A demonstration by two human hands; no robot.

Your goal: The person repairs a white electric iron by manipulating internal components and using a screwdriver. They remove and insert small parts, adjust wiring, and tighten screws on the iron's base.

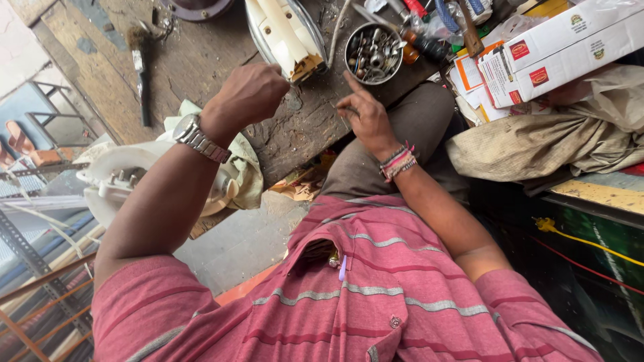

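Note:
My left hand [248, 94], with a metal watch on its wrist, is curled into a fist over the worn wooden bench [201, 60]. It sits just below a cream plastic appliance part [285, 33], and the back of the hand hides whatever is in its fingers. My right hand [365, 117], with thread bands at the wrist, rests on the bench edge. Its index finger points up toward a round metal bowl [373, 52] full of screws and small parts. A thin metal piece [343, 114] is pinched between its thumb and fingers.
A dark brush [141, 67] lies on the bench at the left. A white plastic appliance housing [127, 177] sits by my left forearm. White cardboard boxes [557, 47], a cloth sack [537, 141] and loose tools [436, 27] crowd the right. A yellow cable [583, 245] runs lower right.

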